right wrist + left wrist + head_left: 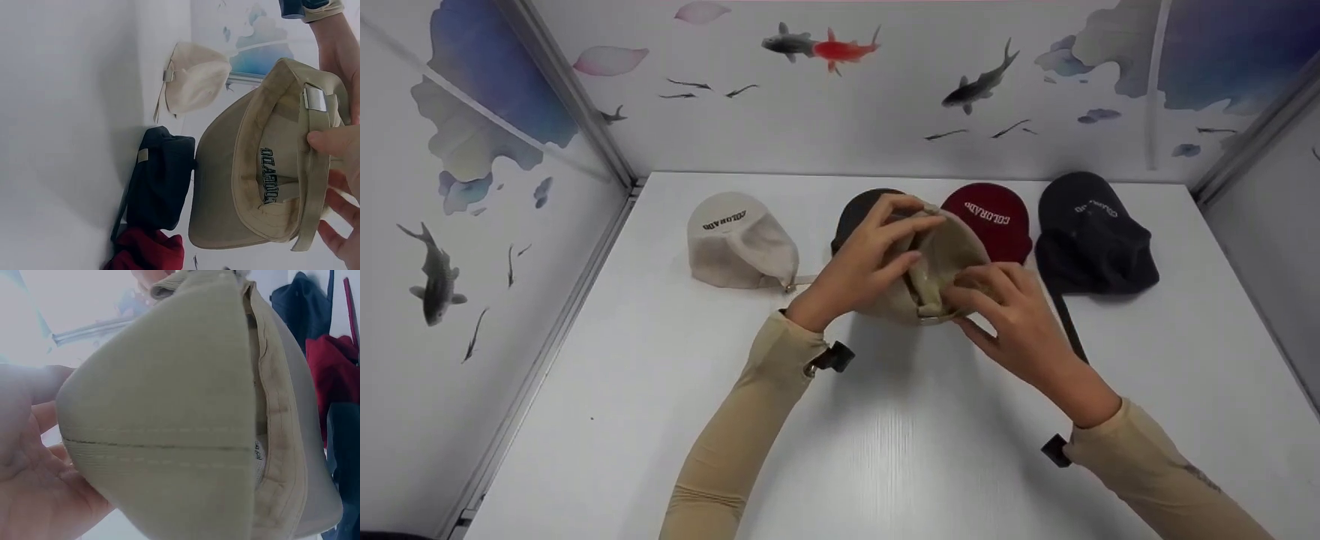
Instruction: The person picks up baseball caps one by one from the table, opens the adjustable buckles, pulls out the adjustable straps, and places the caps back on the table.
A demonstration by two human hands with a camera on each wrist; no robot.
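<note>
Finding the tan cap (943, 251) at the centre of the head frame, raised above the table (885, 472): left hand (862, 259) holds it; right hand (1020, 322) pinches its strap (315, 185) between thumb and fingers. Inside the crown, lettering (269, 175) shows at the right of the right-wrist frame. Cream cap (720, 251), left; dark cap (855, 214), red cap (988, 217) and navy cap (1099, 244), centre to right, stand near the far table edge. White surface runs between the forearms to the lower centre.
</note>
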